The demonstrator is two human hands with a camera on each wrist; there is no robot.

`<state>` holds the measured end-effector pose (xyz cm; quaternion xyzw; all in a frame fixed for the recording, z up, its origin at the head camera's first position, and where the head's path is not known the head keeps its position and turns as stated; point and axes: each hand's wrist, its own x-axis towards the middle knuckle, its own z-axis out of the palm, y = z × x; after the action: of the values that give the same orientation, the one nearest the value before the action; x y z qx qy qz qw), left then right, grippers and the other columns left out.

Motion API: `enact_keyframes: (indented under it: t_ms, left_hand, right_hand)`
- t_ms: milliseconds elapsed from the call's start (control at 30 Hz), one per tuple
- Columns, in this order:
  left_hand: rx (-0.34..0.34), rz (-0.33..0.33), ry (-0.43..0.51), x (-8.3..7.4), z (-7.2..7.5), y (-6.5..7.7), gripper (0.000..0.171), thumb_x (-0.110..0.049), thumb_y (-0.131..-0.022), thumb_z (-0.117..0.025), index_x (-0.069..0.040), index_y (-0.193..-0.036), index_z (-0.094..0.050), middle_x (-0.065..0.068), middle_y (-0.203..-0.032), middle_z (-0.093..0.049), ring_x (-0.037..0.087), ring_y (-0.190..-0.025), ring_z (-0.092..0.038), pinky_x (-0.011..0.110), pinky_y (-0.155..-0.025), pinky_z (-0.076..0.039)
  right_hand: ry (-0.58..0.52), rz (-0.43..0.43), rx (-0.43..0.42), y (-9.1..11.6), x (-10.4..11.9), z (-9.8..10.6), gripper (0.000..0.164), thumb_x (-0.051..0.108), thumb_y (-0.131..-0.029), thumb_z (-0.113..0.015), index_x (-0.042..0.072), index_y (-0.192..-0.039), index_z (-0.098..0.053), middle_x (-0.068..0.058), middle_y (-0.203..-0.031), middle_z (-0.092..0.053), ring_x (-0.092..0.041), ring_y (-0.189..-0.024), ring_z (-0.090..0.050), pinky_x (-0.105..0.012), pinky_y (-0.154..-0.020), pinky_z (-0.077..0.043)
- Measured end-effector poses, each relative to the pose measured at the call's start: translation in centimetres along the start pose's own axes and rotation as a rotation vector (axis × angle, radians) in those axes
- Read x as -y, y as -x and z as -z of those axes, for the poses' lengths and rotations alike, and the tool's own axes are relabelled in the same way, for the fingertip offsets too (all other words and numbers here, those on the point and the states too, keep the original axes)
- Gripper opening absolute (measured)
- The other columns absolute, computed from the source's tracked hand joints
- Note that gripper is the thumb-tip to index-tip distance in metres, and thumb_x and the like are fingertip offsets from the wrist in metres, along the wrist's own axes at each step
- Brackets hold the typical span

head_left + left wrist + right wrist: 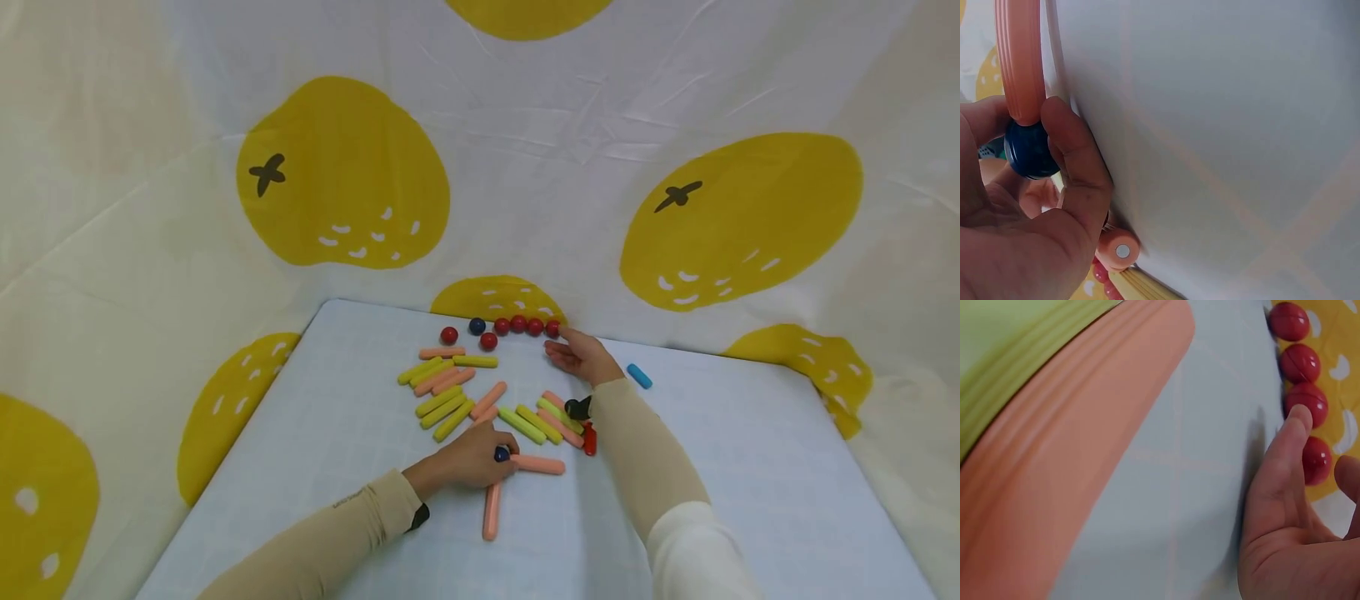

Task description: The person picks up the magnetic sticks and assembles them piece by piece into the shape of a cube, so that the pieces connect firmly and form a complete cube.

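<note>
Rightmost red ball (pixel 553 328), upper centre, sits just up-left of my loosely spread, nearer right hand (pixel 591 358); my left hand (pixel 468 457), lower centre, pinches a blue ball (pixel 502 454).

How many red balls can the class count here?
6: four red balls in a row at the back, by the right hand; one in front of the row's left end; one farther left. That hand may hide more.

You get soft, even, rather dim light in head view; faint shadow on table (pixel 600 533), lower centre-right. Left wrist view: upper-right corner darkens, blue ball (pixel 1027 151) at left shows sheen. Right wrist view: near salmon stick (pixel 1079 444) at left blurs; 4 red balls (pixel 1300 362), upper right, glint.
</note>
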<state>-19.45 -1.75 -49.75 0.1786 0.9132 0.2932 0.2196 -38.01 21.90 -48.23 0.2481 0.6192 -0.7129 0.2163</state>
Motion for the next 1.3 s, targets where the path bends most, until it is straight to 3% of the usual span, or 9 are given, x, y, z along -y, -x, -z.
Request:
enact_keyframes:
  t_ms: [233,433,567,733,833,967,1067,1200,1300]
  left_hand:
    - [0.021,0.021,-0.011,-1.2,-1.0,0.7,0.014,-0.035,-0.094,-0.071,-0.029,-0.108,-0.073,0.004,-0.121,-0.063,0.014,-0.101,-0.054,0.03,-0.08,-0.047]
    - [0.037,-0.01,-0.01,-1.8,-1.6,1.2,0.014,-0.033,-0.095,-0.071,-0.028,-0.107,-0.073,0.004,-0.121,-0.065,0.013,-0.101,-0.054,0.027,-0.078,-0.046]
    - [0.037,-0.027,0.009,-1.5,-1.5,1.3,0.016,-0.033,-0.095,-0.069,-0.027,-0.11,-0.072,0.001,-0.112,-0.066,0.013,-0.096,-0.055,0.028,-0.077,-0.047]
    - [0.019,-0.061,0.04,-0.9,-0.8,1.3,0.019,-0.032,-0.097,-0.065,-0.025,-0.115,-0.071,0.007,-0.124,-0.065,0.016,-0.107,-0.056,0.034,-0.086,-0.049]
    - [0.023,-0.055,0.046,-0.7,-0.4,1.1,0.02,-0.031,-0.098,-0.064,-0.024,-0.116,-0.069,0.007,-0.121,-0.064,0.016,-0.103,-0.056,0.033,-0.085,-0.048]
    - [0.032,-0.05,0.06,-0.6,0.2,0.8,0.021,-0.029,-0.1,-0.062,-0.021,-0.118,-0.068,0.004,-0.104,-0.065,0.017,-0.091,-0.055,0.032,-0.077,-0.046]
    - [0.017,-0.058,0.065,-0.4,0.7,0.6,0.022,-0.029,-0.101,-0.061,-0.02,-0.12,-0.067,0.003,-0.104,-0.066,0.017,-0.092,-0.056,0.035,-0.08,-0.047]
    - [-0.002,-0.074,0.053,0.0,0.9,0.5,0.022,-0.027,-0.102,-0.059,-0.02,-0.121,-0.067,0.001,-0.11,-0.068,0.017,-0.097,-0.055,0.037,-0.087,-0.048]
    - [0.002,-0.091,0.059,0.1,0.7,0.6,0.023,-0.026,-0.102,-0.057,-0.017,-0.122,-0.067,0.0,-0.106,-0.068,0.017,-0.092,-0.057,0.035,-0.082,-0.048]
  right_hand:
    - [-0.043,0.026,-0.029,0.3,-0.8,0.6,0.039,0.035,-0.104,-0.057,0.012,-0.135,-0.052,-0.005,-0.097,-0.07,-0.014,-0.082,-0.073,-0.024,-0.08,-0.061]
    - [-0.1,0.022,-0.063,1.1,-1.4,1.4,0.023,0.03,-0.103,-0.06,0.012,-0.118,-0.059,-0.002,-0.085,-0.072,-0.012,-0.076,-0.072,-0.023,-0.075,-0.061]
    - [-0.103,0.034,-0.035,1.9,-1.5,1.7,0.03,0.03,-0.103,-0.061,0.013,-0.128,-0.059,0.0,-0.085,-0.073,-0.01,-0.076,-0.071,-0.02,-0.075,-0.059]
    - [-0.003,0.116,0.058,4.3,-1.8,2.6,0.053,0.032,-0.103,-0.061,0.015,-0.151,-0.046,0.004,-0.092,-0.075,-0.008,-0.08,-0.073,-0.018,-0.075,-0.058]
    - [0.08,0.152,0.103,6.6,-2.1,3.7,0.061,0.034,-0.102,-0.061,0.014,-0.155,-0.04,0.003,-0.103,-0.075,-0.01,-0.093,-0.074,-0.018,-0.08,-0.058]
    - [0.215,0.173,0.131,9.7,-2.6,5.2,0.063,0.038,-0.101,-0.062,0.015,-0.156,-0.04,-0.003,-0.124,-0.071,-0.016,-0.108,-0.072,-0.019,-0.085,-0.058]
    - [0.288,0.184,0.14,11.4,-3.2,5.8,0.065,0.041,-0.1,-0.064,0.015,-0.155,-0.041,-0.004,-0.126,-0.072,-0.018,-0.107,-0.072,-0.019,-0.085,-0.058]
    - [0.345,0.165,0.161,13.0,-5.0,6.0,0.066,0.04,-0.099,-0.065,0.013,-0.154,-0.042,0.0,-0.113,-0.076,-0.015,-0.096,-0.074,-0.019,-0.081,-0.058]
    - [0.365,0.15,0.202,14.0,-7.2,5.9,0.063,0.037,-0.101,-0.064,0.011,-0.154,-0.042,-0.001,-0.11,-0.076,-0.011,-0.086,-0.073,-0.02,-0.078,-0.059]
